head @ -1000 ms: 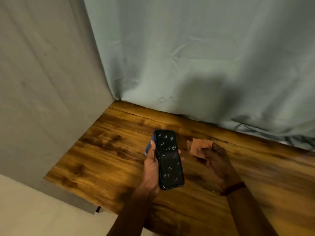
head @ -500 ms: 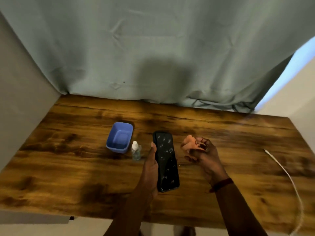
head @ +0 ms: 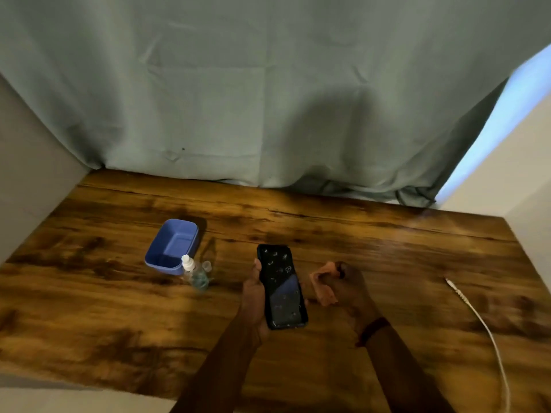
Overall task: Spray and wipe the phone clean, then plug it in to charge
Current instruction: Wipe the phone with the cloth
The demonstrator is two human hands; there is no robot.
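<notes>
The left hand (head: 253, 296) grips a black smartphone (head: 281, 286) along its left side, the thumb on the edge, and holds it above the wooden table (head: 89, 308) near the middle of the near edge. The screen faces up and carries small whitish marks on its far half; I cannot tell if they are drops or smudges. The right hand (head: 347, 289) is closed around a crumpled pinkish-orange cloth (head: 323, 283), just beside the right side of the phone and not touching it. A dark band (head: 372, 330) sits on the right wrist.

Left of the phone, toward the middle of the table, a small clear spray bottle (head: 195, 272) with a white nozzle stands upright. Its clear cap (head: 206, 266) lies just beside it. A blue rectangular plastic container (head: 173, 247) stands just behind the bottle, on the far left side of it, with its opening up.

Near the right edge of the table a white charging cable (head: 480, 320) lies, its plug end pointing toward the middle and the rest running to the near right corner. A grey-green curtain (head: 268, 99) hangs along the far edge.
</notes>
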